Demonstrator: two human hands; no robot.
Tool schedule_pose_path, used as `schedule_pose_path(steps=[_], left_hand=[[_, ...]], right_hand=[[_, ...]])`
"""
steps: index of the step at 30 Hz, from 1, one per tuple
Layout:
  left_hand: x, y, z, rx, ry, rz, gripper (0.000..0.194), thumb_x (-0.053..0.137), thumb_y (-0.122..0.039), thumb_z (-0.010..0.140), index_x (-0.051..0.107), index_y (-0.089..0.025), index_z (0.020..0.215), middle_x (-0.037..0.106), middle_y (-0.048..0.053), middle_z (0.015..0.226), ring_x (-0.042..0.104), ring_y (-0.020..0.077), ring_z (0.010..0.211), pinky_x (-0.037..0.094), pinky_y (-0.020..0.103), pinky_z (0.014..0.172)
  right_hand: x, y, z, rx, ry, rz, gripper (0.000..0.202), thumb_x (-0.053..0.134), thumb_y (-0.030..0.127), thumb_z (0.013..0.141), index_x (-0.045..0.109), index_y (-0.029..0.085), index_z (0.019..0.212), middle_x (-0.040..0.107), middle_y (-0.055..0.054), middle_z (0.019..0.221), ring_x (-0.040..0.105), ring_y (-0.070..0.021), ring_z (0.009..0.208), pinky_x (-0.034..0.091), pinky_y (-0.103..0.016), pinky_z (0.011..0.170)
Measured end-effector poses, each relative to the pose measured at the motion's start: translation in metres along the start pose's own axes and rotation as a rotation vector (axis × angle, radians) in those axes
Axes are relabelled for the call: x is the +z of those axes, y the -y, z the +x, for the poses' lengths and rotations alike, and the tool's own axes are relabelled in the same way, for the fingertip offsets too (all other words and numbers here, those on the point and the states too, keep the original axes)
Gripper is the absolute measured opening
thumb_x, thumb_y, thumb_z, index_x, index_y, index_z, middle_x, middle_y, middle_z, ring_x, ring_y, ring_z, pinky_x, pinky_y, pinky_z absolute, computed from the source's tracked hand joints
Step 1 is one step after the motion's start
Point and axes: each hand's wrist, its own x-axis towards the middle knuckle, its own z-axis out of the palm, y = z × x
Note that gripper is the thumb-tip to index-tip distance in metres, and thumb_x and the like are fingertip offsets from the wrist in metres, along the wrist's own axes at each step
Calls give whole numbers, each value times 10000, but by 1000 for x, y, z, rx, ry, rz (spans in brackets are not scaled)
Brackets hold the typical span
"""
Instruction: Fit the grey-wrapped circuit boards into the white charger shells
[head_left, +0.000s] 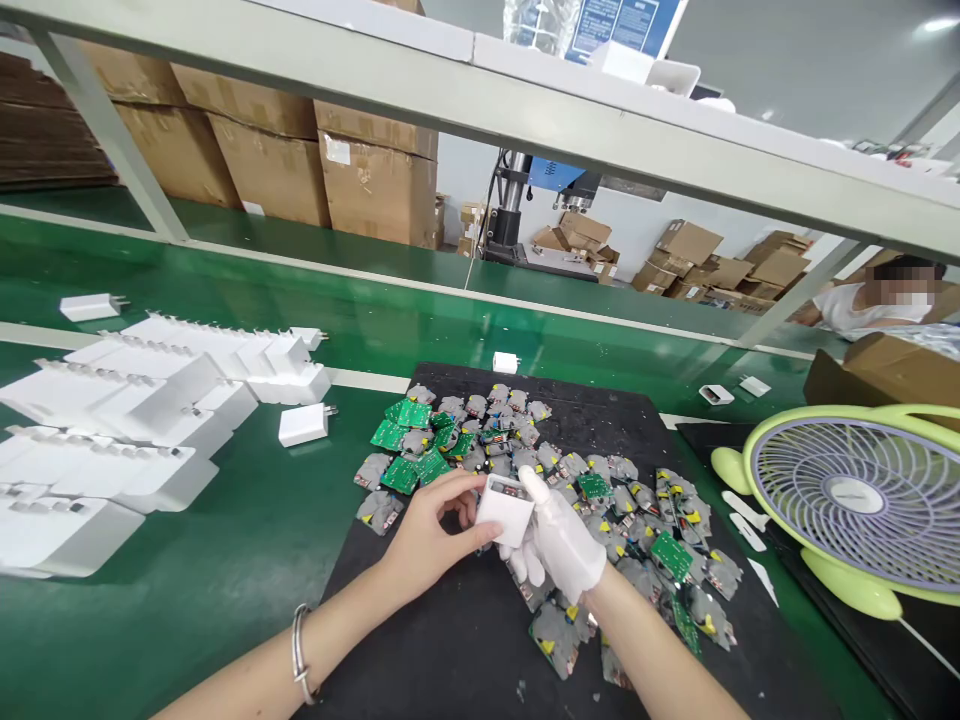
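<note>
My left hand (442, 520), bare with a bangle at the wrist, grips a white charger housing (505, 514) between thumb and fingers. The housing's open end tilts up, and part of a circuit board shows inside. In a white glove, my right hand (562, 535) presses its thumb at the opening's right edge, with its other fingers curled by the housing's lower right side. Around and beneath both hands, circuit boards (480, 440) with grey filler, yellow parts and green faces lie scattered on a black mat (420, 630).
Rows of white chargers (165, 385) with prongs stand at left on the green table (247, 530). A single charger (505, 362) lies behind the mat. At right are a green fan (855, 495) and an open carton (892, 390). A shelf beam (450, 100) crosses above; a person (874, 300) sits beyond.
</note>
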Motion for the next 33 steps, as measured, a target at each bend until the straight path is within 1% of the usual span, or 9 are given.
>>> schedule_pose_path(steps=[2,6,10,17,24,28,30,31,33], left_hand=[[3,1,-2,-8,-5,-44,359,723,-293,667,662,-169,998,540,36,847,510,126,659,469,256,590],[6,5,-5,-20,-41,-111,326,730,-268,660,669,-172,965,550,24,801,526,133,660,485,257,585],[7,5,-5,-5,-59,-97,313,738,-243,652,675,-176,951,581,29,804,539,137,679,493,255,605],[7,4,-6,-56,-62,-140,308,738,-241,654,668,-175,947,587,25,779,542,124,622,507,245,542],[8,2,-8,-71,-54,-152,300,727,-247,665,657,-171,946,594,21,767,559,126,572,507,259,514],[8,4,-10,-55,-67,-132,311,727,-251,663,661,-173,957,594,24,772,559,129,578,508,262,523],[8,6,-10,-32,-83,-95,315,729,-254,658,669,-176,958,594,30,781,561,139,605,509,264,537],[7,6,-10,-9,-98,-62,315,729,-252,657,674,-179,959,593,32,782,561,146,625,508,265,550],[6,5,-10,55,-133,32,314,727,-240,659,682,-193,966,587,31,778,557,154,663,501,267,589]], right_hand=[[1,-5,0,2,-19,-27,750,339,754,737,599,86,517,575,-73,416,471,-112,232,311,-176,203],[2,-10,0,33,-40,-38,815,245,785,740,606,91,515,561,-69,391,446,-103,210,291,-177,195],[2,-10,0,17,-30,-38,809,242,780,747,601,91,519,576,-68,414,455,-92,224,299,-166,209],[2,-10,1,39,2,5,826,212,768,764,628,81,571,597,-77,437,467,-106,221,298,-172,195],[5,-7,-3,34,-5,-23,814,230,754,774,609,86,503,562,-73,381,437,-94,201,286,-163,189],[5,-7,-4,8,0,-29,808,239,751,773,612,84,511,547,-65,369,427,-88,200,289,-160,190],[3,-6,-3,14,37,9,802,260,761,757,617,78,536,563,-67,398,445,-91,218,298,-160,196],[3,-5,-2,20,84,49,788,297,770,736,629,73,573,578,-68,427,472,-100,243,318,-164,208],[2,-3,-2,-9,180,148,702,453,738,685,662,69,714,620,-67,513,548,-127,335,410,-185,278]])
